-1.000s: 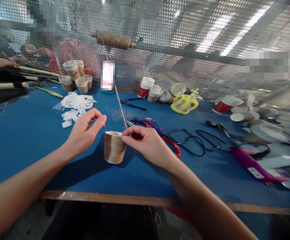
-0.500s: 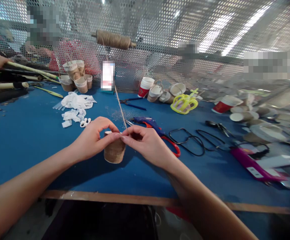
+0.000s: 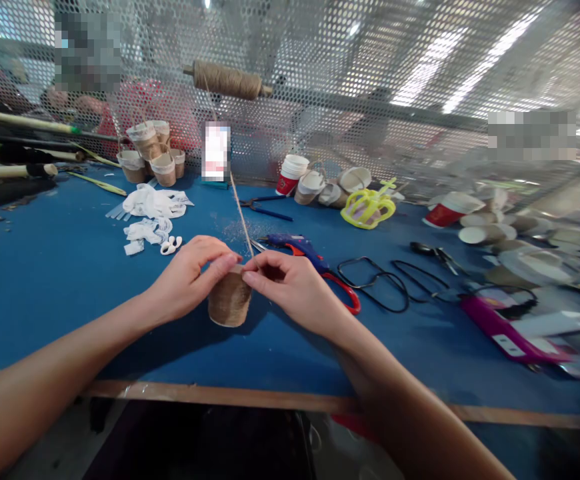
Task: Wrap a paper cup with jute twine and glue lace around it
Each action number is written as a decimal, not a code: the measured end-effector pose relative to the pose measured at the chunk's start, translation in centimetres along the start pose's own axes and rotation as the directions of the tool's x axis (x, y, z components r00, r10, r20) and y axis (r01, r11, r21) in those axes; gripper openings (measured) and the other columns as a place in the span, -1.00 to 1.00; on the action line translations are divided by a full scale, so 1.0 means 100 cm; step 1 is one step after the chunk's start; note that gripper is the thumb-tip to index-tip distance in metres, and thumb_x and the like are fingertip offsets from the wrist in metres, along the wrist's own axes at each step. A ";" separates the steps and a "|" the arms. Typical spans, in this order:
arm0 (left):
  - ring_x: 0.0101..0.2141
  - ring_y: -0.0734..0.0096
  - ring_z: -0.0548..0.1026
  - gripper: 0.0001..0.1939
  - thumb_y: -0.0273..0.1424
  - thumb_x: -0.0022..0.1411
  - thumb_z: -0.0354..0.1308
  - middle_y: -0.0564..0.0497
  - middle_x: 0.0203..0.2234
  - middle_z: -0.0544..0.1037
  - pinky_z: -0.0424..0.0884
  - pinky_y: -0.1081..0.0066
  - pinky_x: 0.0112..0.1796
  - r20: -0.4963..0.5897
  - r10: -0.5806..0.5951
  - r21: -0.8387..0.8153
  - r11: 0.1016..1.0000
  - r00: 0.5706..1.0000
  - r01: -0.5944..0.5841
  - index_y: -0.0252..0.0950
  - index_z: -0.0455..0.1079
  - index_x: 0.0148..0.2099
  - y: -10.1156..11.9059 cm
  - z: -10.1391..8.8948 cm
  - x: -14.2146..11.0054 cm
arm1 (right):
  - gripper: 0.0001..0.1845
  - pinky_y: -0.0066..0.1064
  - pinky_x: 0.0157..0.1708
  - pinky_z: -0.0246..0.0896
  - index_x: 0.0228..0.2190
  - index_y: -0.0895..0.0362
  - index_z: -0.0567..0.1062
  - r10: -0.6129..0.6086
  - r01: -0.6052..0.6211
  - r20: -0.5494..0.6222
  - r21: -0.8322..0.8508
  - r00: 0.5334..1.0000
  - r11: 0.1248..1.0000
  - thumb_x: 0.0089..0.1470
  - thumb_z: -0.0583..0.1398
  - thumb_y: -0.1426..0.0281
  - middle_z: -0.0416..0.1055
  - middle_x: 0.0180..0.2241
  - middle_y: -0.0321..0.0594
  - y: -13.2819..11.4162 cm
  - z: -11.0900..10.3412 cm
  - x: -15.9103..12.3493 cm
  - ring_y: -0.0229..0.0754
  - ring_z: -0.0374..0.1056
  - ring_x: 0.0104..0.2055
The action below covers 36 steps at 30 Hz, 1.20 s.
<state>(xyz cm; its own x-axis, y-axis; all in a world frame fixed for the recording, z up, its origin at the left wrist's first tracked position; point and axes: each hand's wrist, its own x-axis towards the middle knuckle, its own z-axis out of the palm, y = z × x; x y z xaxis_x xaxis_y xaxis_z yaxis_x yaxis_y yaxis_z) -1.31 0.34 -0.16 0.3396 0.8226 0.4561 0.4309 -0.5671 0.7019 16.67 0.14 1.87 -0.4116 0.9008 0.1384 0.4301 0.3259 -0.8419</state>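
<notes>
A small paper cup (image 3: 229,303) wrapped in brown twine is between my hands, above the blue table. My left hand (image 3: 185,277) is closed around its left side, thumb at the upper rim and fingers behind, partly hidden. With thumb and forefinger, my right hand (image 3: 293,283) pinches the twine (image 3: 243,217) at the cup's upper right edge. From there the strand runs taut up to a twine spool (image 3: 227,80) on a rod at the mesh screen. Just behind my right hand lie a blue glue gun (image 3: 297,247) and red-handled scissors (image 3: 353,300).
Twine-wrapped cups (image 3: 163,170) and white lace (image 3: 155,201) are at the back left. Blue-handled pliers (image 3: 270,211), a red paper cup (image 3: 290,177) and a yellow crown-shaped piece (image 3: 367,208) lie farther back. Black cable (image 3: 395,300) and a purple power strip (image 3: 507,333) occupy the right.
My left thumb has slid up and left, away from my right fingertips, along the cup's rim. At the far left, another person's hand has drawn back leftward with a pale stick.
</notes>
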 end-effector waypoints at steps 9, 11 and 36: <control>-0.15 0.25 0.43 -0.56 -0.17 0.25 -0.18 -0.14 -0.23 0.52 0.29 0.23 -0.08 -0.030 -0.254 -0.124 0.961 0.967 0.248 -0.35 0.41 -0.17 -0.002 -0.013 0.005 | -0.86 -0.47 -0.49 0.07 -0.47 0.19 0.45 0.009 -0.009 -0.011 -0.004 1.000 1.000 0.00 0.16 0.36 0.29 -0.55 -0.35 0.002 -0.001 0.000 -0.35 0.15 -0.52; -0.11 0.18 0.41 -0.51 -0.11 0.18 -0.08 -0.16 -0.18 0.49 0.28 0.18 -0.07 0.060 -0.285 -0.102 0.952 0.957 0.290 -0.37 0.33 -0.02 -0.007 -0.014 0.004 | -0.85 -0.46 -0.49 0.08 -0.47 0.19 0.45 0.010 -0.010 -0.021 -0.011 1.000 1.000 0.00 0.16 0.35 0.30 -0.55 -0.34 0.003 -0.001 0.000 -0.34 0.16 -0.52; -0.32 0.30 0.50 -0.58 -0.39 -0.04 0.28 -0.14 -0.23 0.50 0.47 0.35 -0.35 0.320 -0.635 -0.746 0.288 0.703 0.600 -0.30 0.33 -0.09 -0.003 -0.012 0.008 | -0.45 -0.24 -0.25 0.13 -0.04 0.34 0.36 0.402 -0.374 -0.161 -0.756 0.901 0.537 -0.17 0.13 0.59 0.41 -0.25 0.17 0.035 -0.044 -0.017 0.12 0.34 -0.17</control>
<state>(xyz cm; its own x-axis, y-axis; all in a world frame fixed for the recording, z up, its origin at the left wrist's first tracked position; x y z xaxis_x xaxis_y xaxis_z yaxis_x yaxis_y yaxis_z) -2.16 1.21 0.61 0.2330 0.9249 -0.3004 -0.2957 0.3616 0.8842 22.43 1.06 1.00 -0.0686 0.9892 -0.1296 0.9925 0.0545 -0.1094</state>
